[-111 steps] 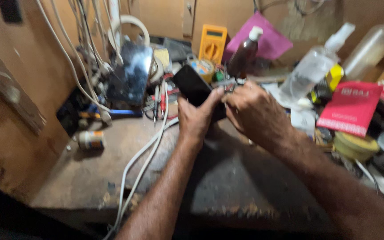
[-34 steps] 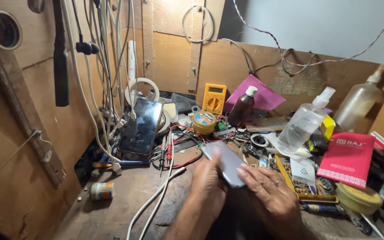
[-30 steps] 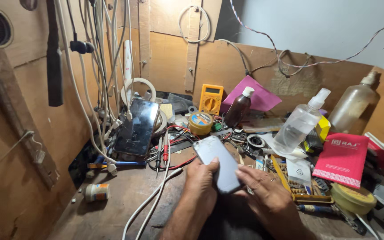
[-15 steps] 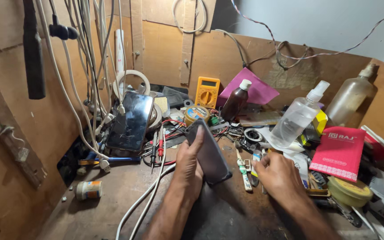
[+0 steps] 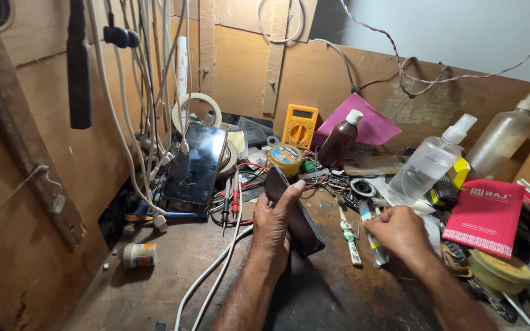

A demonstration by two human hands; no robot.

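Near the lower middle of the frame, the left hand [image 5: 274, 224] rises from a forearm that enters at the bottom edge, its fingers curled around a dark phone [image 5: 294, 211] held on edge and tilted, thumb laid along the upper side. Just to the right, well apart from the phone, the right hand [image 5: 400, 232] comes in from the lower right with its back to the camera, fingers bent down over a small tube-like tool [image 5: 372, 236] lying on the dark workbench [image 5: 338, 294]; whether it actually grips the tool cannot be told. A second phone [image 5: 196, 162], screen glossy, leans upright against white cables [image 5: 154, 122] at centre left. Three bottles stand toward the upper right: one brown with a white cap [image 5: 340, 142], one clear spray bottle [image 5: 427, 164] lying tilted, and one cloudy bottle [image 5: 503, 142] against the wooden back wall. One yellow multimeter [image 5: 300, 125] sits behind the brown bottle, one red booklet [image 5: 487, 216] lies at the right, and one small white jar [image 5: 137, 255] lies on its side at the lower left.
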